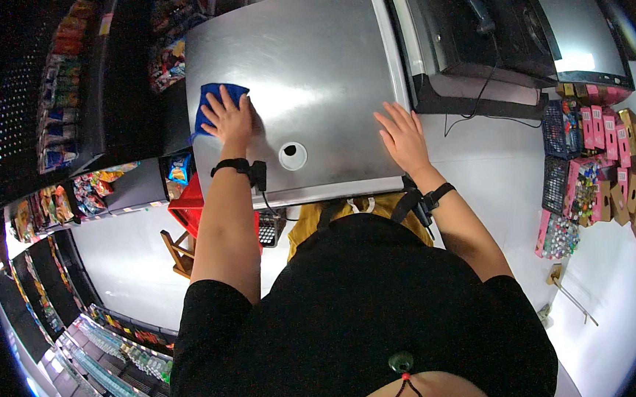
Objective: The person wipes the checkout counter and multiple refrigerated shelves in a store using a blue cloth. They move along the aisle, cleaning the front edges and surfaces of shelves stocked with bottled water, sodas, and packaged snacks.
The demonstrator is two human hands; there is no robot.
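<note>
My left hand (pixel 230 120) lies flat with its fingers spread on a folded blue cloth (pixel 211 95), pressing it against the left part of a shiny metal countertop (pixel 323 58). Part of the cloth is hidden under the palm. Over by the counter's right edge, my right hand (pixel 404 138) rests with its fingers stretched out and holds nothing. Between the hands, nearer to me, a round white-rimmed hole (pixel 293 156) with a dark patch inside shows in the metal.
A handheld scanner (pixel 466 0) and a monitor (pixel 579 25) stand at the right on a dark counter. Snack shelves (pixel 60 98) line the left. Below the counter's left corner are a red bin (pixel 188 206) and a wooden stool (pixel 179 254). Pink boxes (pixel 598 129) stack at the far right.
</note>
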